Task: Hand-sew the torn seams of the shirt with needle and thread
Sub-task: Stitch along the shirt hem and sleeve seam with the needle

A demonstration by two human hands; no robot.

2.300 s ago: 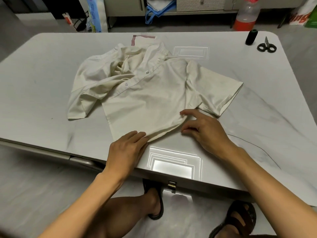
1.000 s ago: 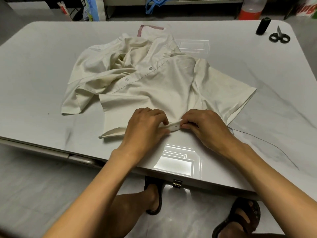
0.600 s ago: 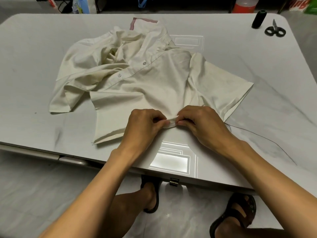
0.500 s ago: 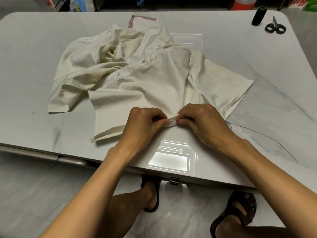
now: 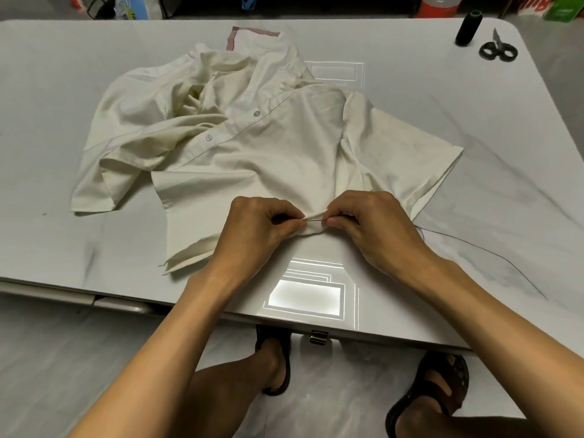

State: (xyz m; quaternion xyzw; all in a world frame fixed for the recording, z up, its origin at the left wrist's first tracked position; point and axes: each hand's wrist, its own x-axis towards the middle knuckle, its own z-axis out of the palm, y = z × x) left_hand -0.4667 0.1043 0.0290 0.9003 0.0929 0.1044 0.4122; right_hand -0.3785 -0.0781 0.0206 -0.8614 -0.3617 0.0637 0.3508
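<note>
Head view told me this stitch wanted small, even bites, with the fold kept taut between both sets of fingertips (image 5: 295, 221) and the pull gentle enough not to pucker the cloth. My left hand (image 5: 259, 226) was curled tight, pinching a raised fold at the near hem of the shirt (image 5: 268, 147). The right hand (image 5: 379, 226), just beside it on that fold, pinched a thin dark sliver I took for the needle (image 5: 316, 220). The thread (image 5: 474, 246) trailed right of the shirt over the table (image 5: 521, 137), and the spool (image 5: 467, 28) and scissors (image 5: 498, 49) lay well beyond the shirt's far right.
</note>
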